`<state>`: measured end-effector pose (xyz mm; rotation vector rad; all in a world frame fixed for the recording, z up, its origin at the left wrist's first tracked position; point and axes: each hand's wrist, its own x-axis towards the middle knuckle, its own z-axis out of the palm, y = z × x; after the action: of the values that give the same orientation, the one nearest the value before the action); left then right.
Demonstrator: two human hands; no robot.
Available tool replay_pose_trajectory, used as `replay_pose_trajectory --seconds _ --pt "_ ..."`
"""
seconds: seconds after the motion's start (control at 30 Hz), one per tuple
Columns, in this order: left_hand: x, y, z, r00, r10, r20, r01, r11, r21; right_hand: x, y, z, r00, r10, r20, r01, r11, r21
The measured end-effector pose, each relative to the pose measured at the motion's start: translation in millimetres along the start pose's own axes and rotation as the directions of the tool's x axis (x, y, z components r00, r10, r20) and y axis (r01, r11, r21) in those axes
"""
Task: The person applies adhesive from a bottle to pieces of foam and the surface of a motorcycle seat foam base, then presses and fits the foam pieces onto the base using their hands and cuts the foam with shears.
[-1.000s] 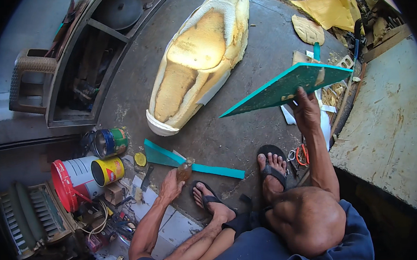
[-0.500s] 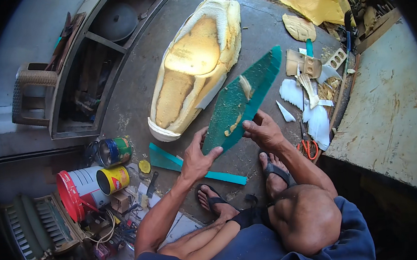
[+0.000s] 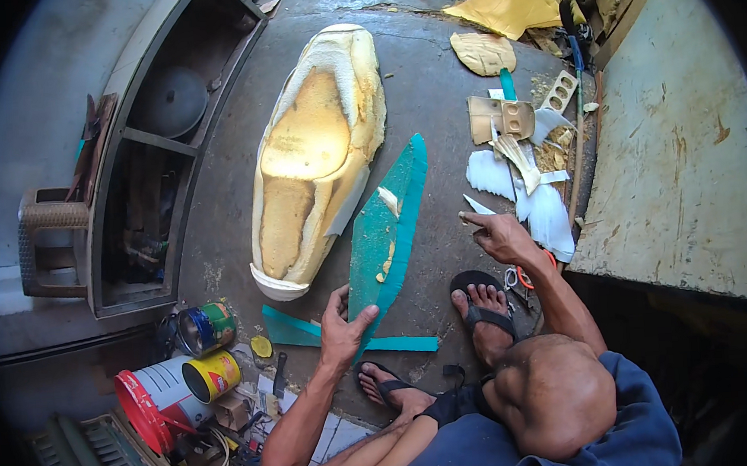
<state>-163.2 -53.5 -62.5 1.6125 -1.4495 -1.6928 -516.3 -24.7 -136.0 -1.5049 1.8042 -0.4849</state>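
My left hand [image 3: 343,329] pinches the lower end of a pointed teal-green sheet [image 3: 378,233], thumb on top. Bits of yellowish foam cling to its face. Away from the sheet, my right hand [image 3: 506,239] is raised near the white scraps, its index finger stretched out toward the left. No held thing shows in it. Beyond my left hand lies a long yellow-and-white seat foam [image 3: 306,142] with hollowed, browned areas. On the floor below the held sheet, a second teal piece [image 3: 399,345] is partly covered by my left hand.
White foam scraps [image 3: 550,221], a tan holed block [image 3: 517,119] and orange-handled scissors [image 3: 526,279] lie at right, beside a pale worn board [image 3: 670,143]. Paint cans [image 3: 212,374] and a red-rimmed bucket [image 3: 144,413] crowd the lower left. A cabinet [image 3: 159,144] stands at left.
My right hand has let go of the teal sheet and moved right toward the scraps. The sheet, still in my left hand, is lower and more upright. The view has shifted.
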Motion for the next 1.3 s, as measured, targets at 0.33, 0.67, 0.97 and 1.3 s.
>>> replay_pose_trajectory --seconds 0.33,0.67,0.97,1.3 --pt "40 19 54 0.935 0.352 -0.037 -0.328 0.902 0.281 -3 -26 -4 0.97 -0.154 0.186 0.003 0.777 0.629" --pt "157 -21 28 0.746 0.592 0.305 -0.254 -0.171 0.952 28 -16 -1 0.973 0.224 -0.052 0.077 -0.106 0.991" --pt "161 -22 -48 0.66 0.561 0.501 -0.252 -0.463 0.85 67 -18 -26 0.949 0.315 -0.01 -0.003 0.04 0.999" --pt "-74 -49 -71 0.73 0.597 0.334 -0.485 0.107 0.868 106 -85 -16 0.981 0.157 -0.118 0.126 -0.043 0.991"
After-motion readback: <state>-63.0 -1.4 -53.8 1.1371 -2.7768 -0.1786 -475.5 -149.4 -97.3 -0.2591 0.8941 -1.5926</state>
